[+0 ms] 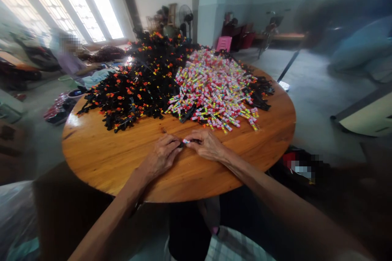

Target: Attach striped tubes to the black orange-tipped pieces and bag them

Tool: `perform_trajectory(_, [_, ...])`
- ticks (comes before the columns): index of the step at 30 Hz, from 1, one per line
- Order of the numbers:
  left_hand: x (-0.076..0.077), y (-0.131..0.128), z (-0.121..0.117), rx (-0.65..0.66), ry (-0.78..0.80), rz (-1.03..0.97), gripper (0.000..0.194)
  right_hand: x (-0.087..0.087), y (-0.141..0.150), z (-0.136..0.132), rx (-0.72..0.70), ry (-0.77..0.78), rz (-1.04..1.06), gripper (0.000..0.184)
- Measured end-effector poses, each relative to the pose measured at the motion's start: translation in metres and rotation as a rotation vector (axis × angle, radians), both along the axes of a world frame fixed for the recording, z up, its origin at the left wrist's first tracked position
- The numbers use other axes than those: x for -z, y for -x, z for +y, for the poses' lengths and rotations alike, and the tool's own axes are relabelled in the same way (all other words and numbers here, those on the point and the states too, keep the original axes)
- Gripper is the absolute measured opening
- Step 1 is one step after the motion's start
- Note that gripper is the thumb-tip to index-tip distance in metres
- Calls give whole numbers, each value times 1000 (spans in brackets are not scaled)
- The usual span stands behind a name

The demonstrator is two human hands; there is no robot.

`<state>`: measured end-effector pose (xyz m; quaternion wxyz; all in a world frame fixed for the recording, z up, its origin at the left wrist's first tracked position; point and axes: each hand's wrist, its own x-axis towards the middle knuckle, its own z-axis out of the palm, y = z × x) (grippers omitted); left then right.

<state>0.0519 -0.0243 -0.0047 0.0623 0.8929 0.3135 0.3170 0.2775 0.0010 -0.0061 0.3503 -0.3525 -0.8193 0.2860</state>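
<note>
While right hand (206, 144) pinches tube (185, 141) over near half of table (122, 163), left hand (165, 151) appears narrowed on dark piece (181, 144), mostly hidden, just beside tube. Step in hand: apparently fitting both together; next move likely calls for steady alignment. Farther: tube heap (211, 85) right, black heap (147, 77) left.

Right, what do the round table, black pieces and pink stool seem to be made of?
Round table: varnished wood; visible grain and sheen. Black pieces: perhaps matte plastic, uniformly dark; too small for certainty. Pink stool: likely smooth plastic, evenly coloured.
</note>
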Motion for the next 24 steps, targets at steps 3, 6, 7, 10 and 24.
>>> perform_trajectory(3, [-1, 0, 0, 23, 15, -6, 17, -1, -2, 0, -43, -8, -8, 19])
perform_trajectory(6, [-1, 0, -1, 29, 15, -8, 17, 0, -4, 0, -62, 24, -21, 17])
perform_trajectory(7, [-2, 0, -1, 33, 17, -10, 18, 1, -4, 0, -74, 32, -28, 17])
perform_trajectory(10, [-2, 1, -2, 36, 29, -6, 18, 1, -4, -3, -109, 22, -42, 20])
perform_trajectory(24, [-15, 54, -47, -391, -73, -20, 25, -22, 10, 6, 45, -177, -330, 25])
